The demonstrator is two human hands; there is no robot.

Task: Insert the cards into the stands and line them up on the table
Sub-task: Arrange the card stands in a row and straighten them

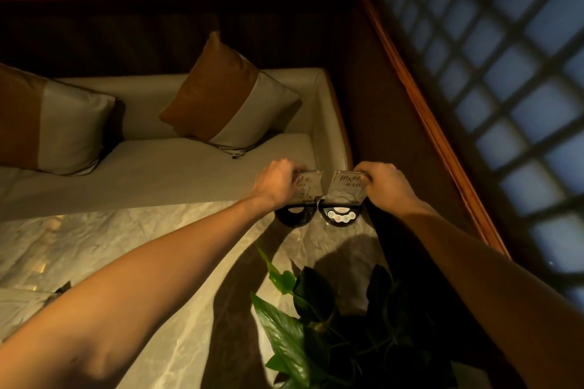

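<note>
Two clear acrylic cards stand side by side at the far right edge of the marble table point(126, 246). My left hand point(278, 183) grips the top of the left card point(308, 188), which sits in a black half-round stand point(295, 215). My right hand point(384, 181) grips the top right corner of the right card point(346, 188), which sits in a second black stand point(339, 215) that has several small round buttons on its base. Both cards carry dark printed text and tilt slightly back.
A potted plant with large green leaves point(300, 331) stands on the table close to me, under my right arm. Beyond the table is a cream bench seat point(189, 164) with two orange and white cushions point(230, 95). A wooden-framed lattice window point(505, 88) runs along the right.
</note>
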